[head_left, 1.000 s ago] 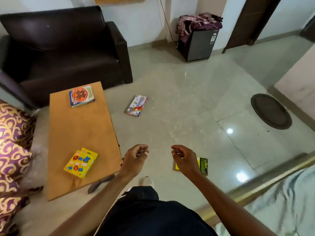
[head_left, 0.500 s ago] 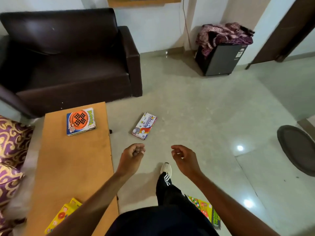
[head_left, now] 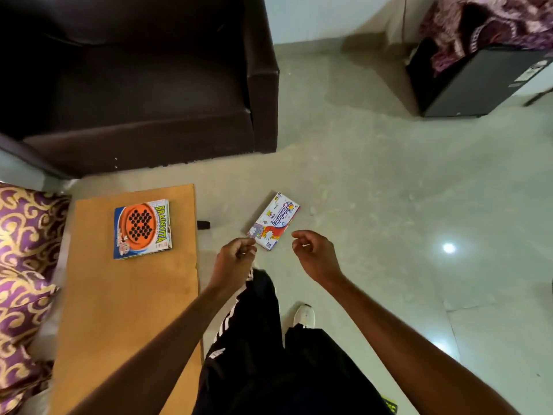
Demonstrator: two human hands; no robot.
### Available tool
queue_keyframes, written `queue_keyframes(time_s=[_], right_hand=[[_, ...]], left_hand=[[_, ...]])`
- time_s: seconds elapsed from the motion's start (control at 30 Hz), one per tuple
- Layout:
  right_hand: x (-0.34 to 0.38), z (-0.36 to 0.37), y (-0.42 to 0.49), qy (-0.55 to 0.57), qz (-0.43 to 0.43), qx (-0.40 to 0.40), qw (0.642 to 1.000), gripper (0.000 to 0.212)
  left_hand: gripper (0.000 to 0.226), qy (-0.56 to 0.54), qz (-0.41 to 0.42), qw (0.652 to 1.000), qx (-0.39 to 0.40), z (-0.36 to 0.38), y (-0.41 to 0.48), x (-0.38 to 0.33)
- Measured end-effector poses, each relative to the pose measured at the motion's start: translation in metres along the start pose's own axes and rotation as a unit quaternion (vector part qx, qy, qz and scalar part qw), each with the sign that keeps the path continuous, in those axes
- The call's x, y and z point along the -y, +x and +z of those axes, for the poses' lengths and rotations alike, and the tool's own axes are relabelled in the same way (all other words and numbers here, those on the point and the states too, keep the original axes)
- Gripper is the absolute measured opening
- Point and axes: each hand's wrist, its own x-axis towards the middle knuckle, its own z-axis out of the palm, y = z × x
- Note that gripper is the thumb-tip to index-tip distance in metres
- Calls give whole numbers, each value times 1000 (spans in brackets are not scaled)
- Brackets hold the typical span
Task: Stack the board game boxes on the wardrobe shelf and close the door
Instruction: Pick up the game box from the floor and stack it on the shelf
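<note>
1. Nothing is stacked: no wardrobe, shelf or door appears in the frame.
2. The Brainvita box lies on the wooden table, left of centre. The white box lies on the floor at centre.
3. The left hand and the right hand, just below the white box, are loosely curled and hold nothing.
4. By my reading, gathering, stacking and closing the door are all left to do.

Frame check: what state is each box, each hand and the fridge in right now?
Brainvita box, closed, lying flat on the wooden table.
White box, closed, lying flat on the floor.
Left hand, fingers loosely curled, holding nothing.
Right hand, fingers loosely curled, holding nothing.
Mini fridge, door looks shut, cloth draped on top.
</note>
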Motion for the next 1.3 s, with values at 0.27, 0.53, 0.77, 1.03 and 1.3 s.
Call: queue_keyframes(time_s=[0.27,0.53,0.77,1.03,1.3], right_hand=[[-27,61,166,-28,134,26,990,25],[-160,172,324,-61,232,99,966,33],[-332,289,430,-70,291,113,948,32],[-425,342,484,16,338,28,941,39],[-373,312,482,1,243,32,970,53]], left_hand=[[23,102,-98,986,87,15,194,30],[44,154,-168,963,146,84,394,141],[70,172,-232,948,135,194,530,300],[80,251,-221,939,83,257,601,367],[74,95,-280,952,79,205,585,349]])
